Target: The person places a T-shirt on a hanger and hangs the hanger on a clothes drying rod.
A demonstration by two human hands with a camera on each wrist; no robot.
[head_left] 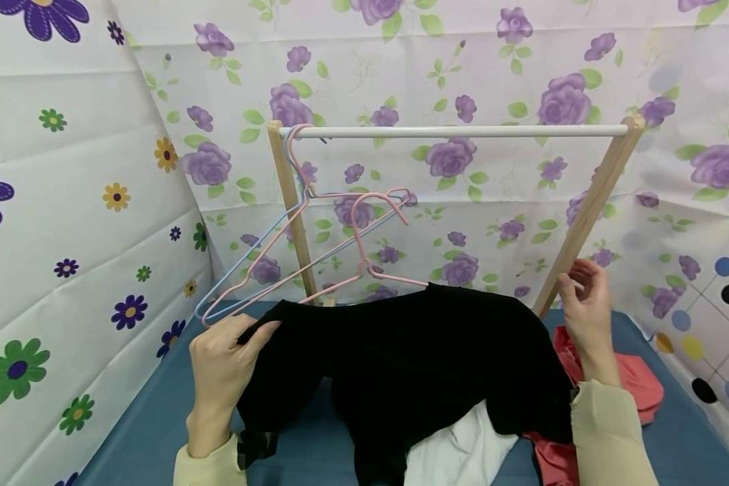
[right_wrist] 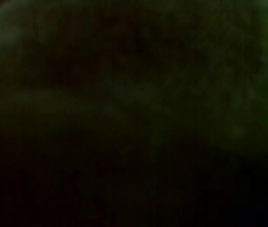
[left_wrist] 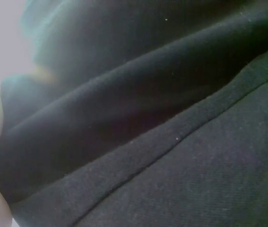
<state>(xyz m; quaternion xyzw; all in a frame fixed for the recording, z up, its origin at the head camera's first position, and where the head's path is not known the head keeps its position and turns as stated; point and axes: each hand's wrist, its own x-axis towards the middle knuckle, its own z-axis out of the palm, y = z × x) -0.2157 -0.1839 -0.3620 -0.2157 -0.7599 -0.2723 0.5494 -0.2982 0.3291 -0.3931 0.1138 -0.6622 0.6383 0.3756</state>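
Flowered sheets [head_left: 413, 74] are backing a blue surface [head_left: 152, 398]; above it, the left hand [head_left: 221, 364] is pinching a black garment [head_left: 425, 351], enclosing or hiding (unclear which) a pink hanger's [head_left: 364, 266] base; the right hand [head_left: 588, 314] is hovering loose-fingered.

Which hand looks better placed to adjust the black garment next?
Probably the left hand: it pinches the black garment by its edge, while the right hand, beside the wooden post, holds no cloth that I can see.

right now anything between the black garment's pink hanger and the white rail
Partly: blue and pink hangers hang at the left end of the white rail, overlapping the lower pink hanger in the head view. Farther right, nothing visible intervenes.
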